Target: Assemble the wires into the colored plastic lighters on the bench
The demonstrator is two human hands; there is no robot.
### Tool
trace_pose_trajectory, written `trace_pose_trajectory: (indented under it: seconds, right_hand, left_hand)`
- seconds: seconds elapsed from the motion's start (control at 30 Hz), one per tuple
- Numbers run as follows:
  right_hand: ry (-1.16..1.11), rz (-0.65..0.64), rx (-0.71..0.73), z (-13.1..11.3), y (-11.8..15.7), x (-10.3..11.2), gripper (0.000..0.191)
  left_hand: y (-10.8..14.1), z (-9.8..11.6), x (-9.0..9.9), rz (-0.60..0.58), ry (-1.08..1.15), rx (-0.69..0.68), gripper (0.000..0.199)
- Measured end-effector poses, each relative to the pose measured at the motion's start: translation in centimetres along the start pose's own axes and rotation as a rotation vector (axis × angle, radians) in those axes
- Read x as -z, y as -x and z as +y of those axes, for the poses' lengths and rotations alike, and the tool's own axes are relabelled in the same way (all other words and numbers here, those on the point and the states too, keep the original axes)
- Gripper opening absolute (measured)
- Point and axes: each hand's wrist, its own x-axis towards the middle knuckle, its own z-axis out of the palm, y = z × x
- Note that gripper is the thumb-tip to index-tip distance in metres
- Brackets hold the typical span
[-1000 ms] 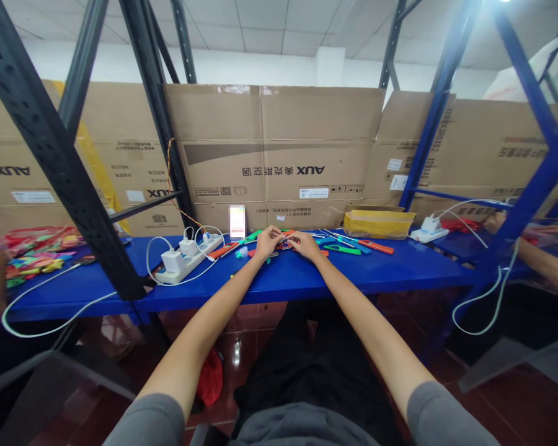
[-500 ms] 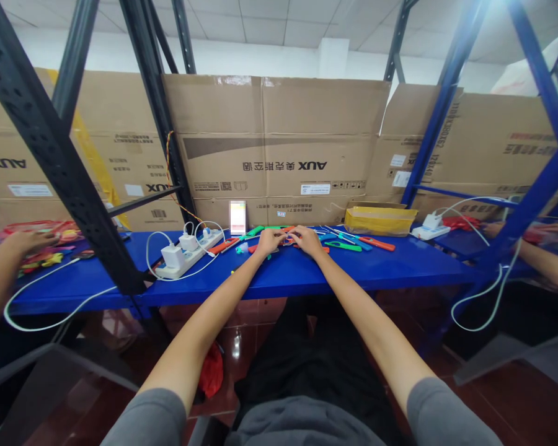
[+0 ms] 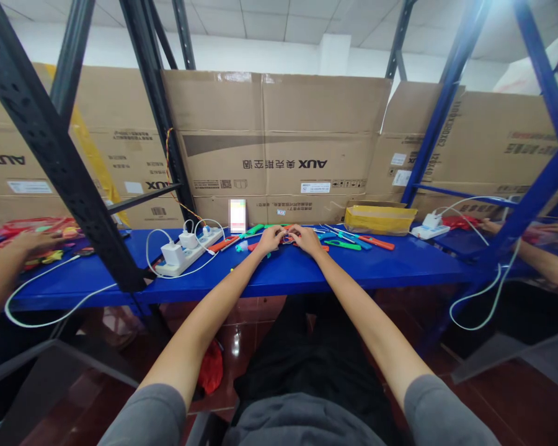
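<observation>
My left hand [image 3: 271, 240] and my right hand [image 3: 307, 240] meet above the blue table [image 3: 353, 271], their fingers bent inward and pinched close together. What they grip between them is small and mostly covered by the fingers, so I cannot make out its kind. Around them lie several coloured plastic pieces: a green one [image 3: 343, 245], an orange-red one [image 3: 376, 241] and a blue one [image 3: 360, 240] to the right, some with thin metal rods. Left of my left hand are another orange-red piece [image 3: 225, 243] and a small teal piece [image 3: 240, 246].
A white power strip [image 3: 183, 259] with chargers and cables stands left. A lit phone [image 3: 237, 215] leans on the cardboard wall [image 3: 279, 118]. A yellow-taped box [image 3: 380, 220] sits back right. Dark and blue posts flank the table; co-workers' hands [image 3: 39, 240] work at both sides.
My two hands stay together in nearly the same place, with only slight finger movement. At the left, the co-worker's hand has shifted a little.
</observation>
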Motion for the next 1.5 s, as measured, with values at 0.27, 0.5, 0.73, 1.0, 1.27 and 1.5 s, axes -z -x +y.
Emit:
trace_pose_trajectory:
  seconds: [0.27,0.5,0.73,1.0,1.27,1.5]
  right_hand:
    - [0.061,-0.017,-0.006,-0.7,0.1,0.1,0.018]
    - [0.169,-0.021,-0.034,-0.4,0.1,0.0,0.017]
    - [0.100,0.001,-0.010,0.0,0.0,-0.2,0.013]
    - [0.099,0.143,-0.071,0.7,-0.1,0.1,0.014]
    - [0.170,0.172,-0.162,0.4,0.1,0.7,0.013]
    - [0.227,0.267,-0.239,1.1,0.1,0.5,0.015]
  left_hand:
    - [-0.1,0.0,0.0,0.042,0.006,-0.001,0.021]
    - [0.1,0.3,0.2,0.026,0.008,-0.005,0.021]
    - [0.0,0.2,0.0,0.053,0.009,-0.006,0.012]
    - [0.0,0.2,0.3,0.041,-0.061,0.049,0.009]
    - [0.3,0.8,0.8,-0.056,-0.253,0.048,0.023]
    - [0.2,0.0,0.8,0.022,-0.332,0.154,0.025]
